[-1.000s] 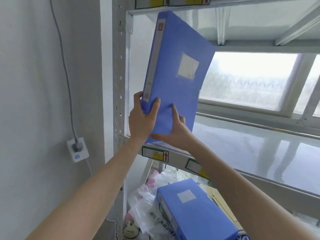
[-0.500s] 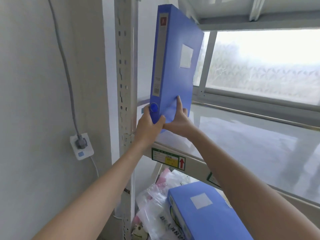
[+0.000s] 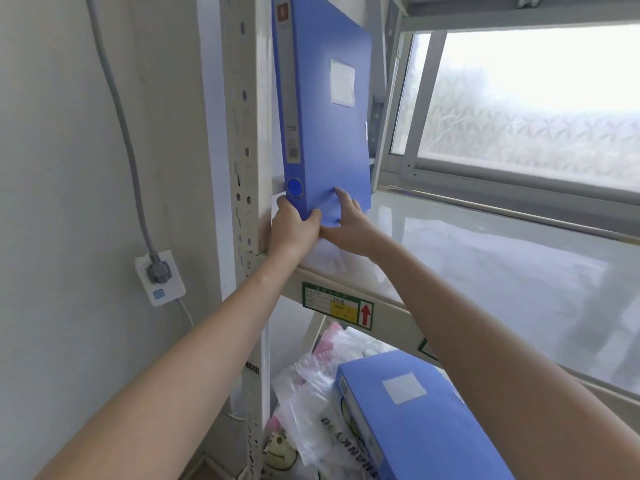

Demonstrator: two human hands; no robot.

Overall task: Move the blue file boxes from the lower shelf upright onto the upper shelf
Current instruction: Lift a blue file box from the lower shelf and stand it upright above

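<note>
A blue file box stands nearly upright at the left end of the upper shelf, its spine with a barcode label facing me, close to the shelf's upright post. My left hand grips its lower spine corner. My right hand presses flat on the lower part of its broad side. A second blue file box lies flat on the lower shelf, partly hidden by my right forearm.
Clear plastic bags with printed packaging are piled beside the lying box. A frosted window runs behind the upper shelf. On the wall to the left a socket holds a grey plug and cable.
The tilted box has been turned upright and moved left and back onto the upper shelf, toward the post. Both hands slid down to its bottom edge.
</note>
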